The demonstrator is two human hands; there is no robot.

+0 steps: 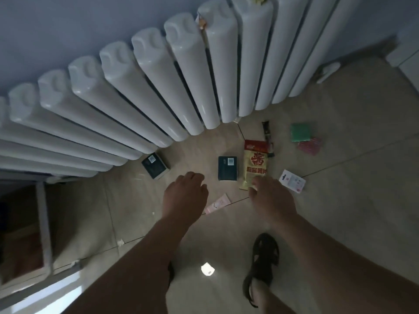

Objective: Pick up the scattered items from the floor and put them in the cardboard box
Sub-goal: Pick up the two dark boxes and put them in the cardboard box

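On the tiled floor (340,200) before the white column radiator (136,98) we see two dark small boxes, one (155,165) left of the other (227,168); right of them lies the yellow-red snack packet (255,165), then the white card (292,180), with the green packet (300,132) behind

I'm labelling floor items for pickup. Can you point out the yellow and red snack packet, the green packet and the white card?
yellow and red snack packet (256,165): head view, middle of its yellow front.
green packet (300,132): head view, centre of its face.
white card (293,180): head view, centre of the card.
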